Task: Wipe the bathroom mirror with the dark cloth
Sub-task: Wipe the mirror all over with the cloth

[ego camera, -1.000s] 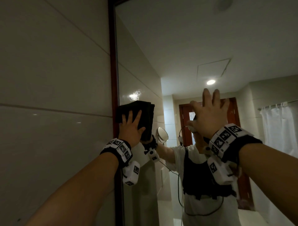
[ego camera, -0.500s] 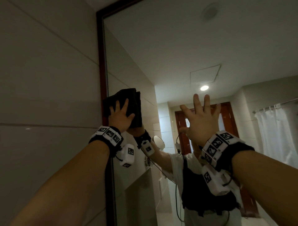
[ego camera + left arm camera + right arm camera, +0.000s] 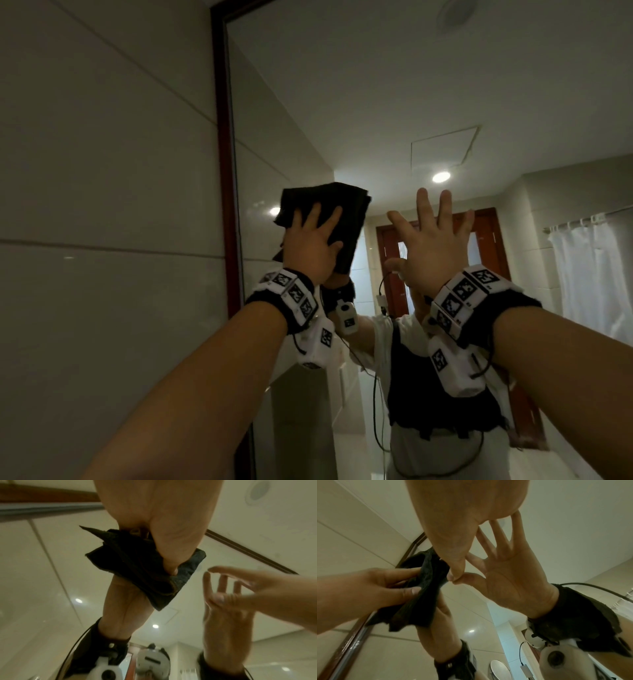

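The dark cloth (image 3: 349, 219) is folded and lies flat against the mirror (image 3: 376, 102), a little to the right of its left frame. My left hand (image 3: 311, 246) presses it onto the glass with fingers spread and straight. In the left wrist view my thumb lies across the cloth (image 3: 137, 572). My right hand (image 3: 431, 246) rests flat on the glass beside the cloth, fingers fanned out, holding nothing. The right wrist view shows the right hand (image 3: 462, 513) meeting its own reflection, and the left hand (image 3: 359, 588) on the cloth (image 3: 426, 588).
A dark red wooden frame (image 3: 224, 137) edges the mirror on the left, and a glossy tiled wall (image 3: 102, 205) lies beyond it. The glass reflects a person, a red door, a white shower curtain (image 3: 596, 274) and ceiling lights.
My left hand has slid the cloth up along the frame and then to the right, away from it. My right hand stays flat on the glass.
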`<control>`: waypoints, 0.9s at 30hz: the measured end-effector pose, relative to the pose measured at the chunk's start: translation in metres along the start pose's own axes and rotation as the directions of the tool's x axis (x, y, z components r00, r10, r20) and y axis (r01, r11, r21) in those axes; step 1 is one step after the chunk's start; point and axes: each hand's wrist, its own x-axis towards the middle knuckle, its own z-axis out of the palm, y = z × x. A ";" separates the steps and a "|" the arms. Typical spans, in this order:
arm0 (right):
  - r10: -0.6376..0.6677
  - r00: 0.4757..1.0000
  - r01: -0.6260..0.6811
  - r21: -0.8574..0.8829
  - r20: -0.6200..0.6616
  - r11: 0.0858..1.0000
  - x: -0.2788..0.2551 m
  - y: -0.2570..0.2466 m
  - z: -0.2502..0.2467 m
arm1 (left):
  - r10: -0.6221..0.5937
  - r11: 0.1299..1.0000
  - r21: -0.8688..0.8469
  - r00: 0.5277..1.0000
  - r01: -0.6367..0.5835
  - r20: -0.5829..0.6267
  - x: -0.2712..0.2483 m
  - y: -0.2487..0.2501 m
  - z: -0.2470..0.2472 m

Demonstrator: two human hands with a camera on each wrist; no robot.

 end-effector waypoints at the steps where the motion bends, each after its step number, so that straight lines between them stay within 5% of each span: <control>1: -0.004 1.000 0.004 0.001 0.001 1.000 -0.001 0.000 -0.001 | 0.018 1.000 -0.001 1.000 -0.018 0.004 -0.011 0.006 0.003; 10: -0.010 1.000 0.010 -0.002 -0.003 1.000 -0.005 0.001 -0.003 | 0.073 0.997 0.007 0.995 -0.074 0.074 -0.088 0.028 0.034; 27: -0.012 1.000 0.011 -0.019 -0.020 1.000 -0.002 0.002 0.004 | -0.043 0.999 -0.028 0.999 0.044 0.027 0.003 -0.006 0.002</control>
